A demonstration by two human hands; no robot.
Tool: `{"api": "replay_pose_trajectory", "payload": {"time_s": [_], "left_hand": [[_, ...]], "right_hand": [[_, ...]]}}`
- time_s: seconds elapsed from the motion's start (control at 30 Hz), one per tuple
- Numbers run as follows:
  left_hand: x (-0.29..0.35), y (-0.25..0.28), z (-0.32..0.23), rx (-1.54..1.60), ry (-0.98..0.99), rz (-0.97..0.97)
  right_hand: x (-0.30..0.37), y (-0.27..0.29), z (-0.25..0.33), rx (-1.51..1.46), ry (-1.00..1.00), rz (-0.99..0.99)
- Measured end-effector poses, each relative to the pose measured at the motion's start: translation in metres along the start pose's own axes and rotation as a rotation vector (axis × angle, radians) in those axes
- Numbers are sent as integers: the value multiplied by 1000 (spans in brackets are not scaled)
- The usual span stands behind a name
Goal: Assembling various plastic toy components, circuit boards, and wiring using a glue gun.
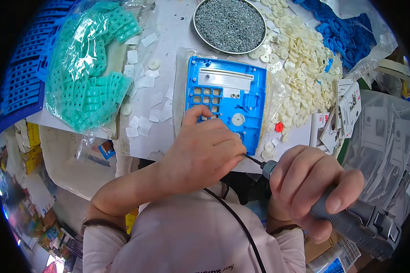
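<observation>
My right hand [307,186] is wrapped around a grey electric screwdriver [341,218]. Its thin dark bit [253,159] points left, and the tip reaches the fingertips of my left hand [209,148]. Those fingers are curled together, and what they hold, if anything, is hidden. My left hand rests over the near edge of a blue plastic housing [248,73], which lies inside-up on the table. The housing has a silvery strip [228,78], a grid of square openings with pale pieces [207,92], and a white disc [238,119].
A round metal dish of small screws [230,22] stands behind the housing. To the right spread many cream plastic discs [305,59], a red piece [279,127] and blue parts [346,34]. Bagged green keypads [93,86] lie left, beside white paper squares [146,82]. A black cable [234,214] crosses my front.
</observation>
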State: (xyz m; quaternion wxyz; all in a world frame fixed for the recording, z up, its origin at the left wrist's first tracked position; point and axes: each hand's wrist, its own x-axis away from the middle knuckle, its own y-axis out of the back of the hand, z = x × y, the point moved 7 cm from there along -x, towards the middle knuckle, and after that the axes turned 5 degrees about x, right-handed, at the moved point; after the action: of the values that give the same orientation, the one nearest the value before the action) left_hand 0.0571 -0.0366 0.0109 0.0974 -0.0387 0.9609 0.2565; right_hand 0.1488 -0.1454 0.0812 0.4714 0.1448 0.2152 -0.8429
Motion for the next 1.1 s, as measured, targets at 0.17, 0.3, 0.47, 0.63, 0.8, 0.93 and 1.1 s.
{"api": "replay_pose_trajectory", "payload": {"time_s": [0.17,0.3,0.47,0.63,0.8,0.93,1.1], "left_hand": [[3,2,1,-5,-41,-41],[1,6,-2,-105,-106,-51],[-6,13,6,-243,-38,-14],[1,-4,11,-424,-95,183],[-1,-9,13,-512,-143,189],[-2,-9,13,-569,-146,294],[-6,-8,12,-599,-177,366]], "right_hand": [[-1,-5,-3,15,-22,-16],[-1,-6,-4,18,-34,2],[1,11,-2,114,-9,-16],[5,22,-12,46,0,-68],[4,20,-20,52,-13,-18],[5,19,-32,60,-39,-41],[6,16,-43,68,-96,-79]]}}
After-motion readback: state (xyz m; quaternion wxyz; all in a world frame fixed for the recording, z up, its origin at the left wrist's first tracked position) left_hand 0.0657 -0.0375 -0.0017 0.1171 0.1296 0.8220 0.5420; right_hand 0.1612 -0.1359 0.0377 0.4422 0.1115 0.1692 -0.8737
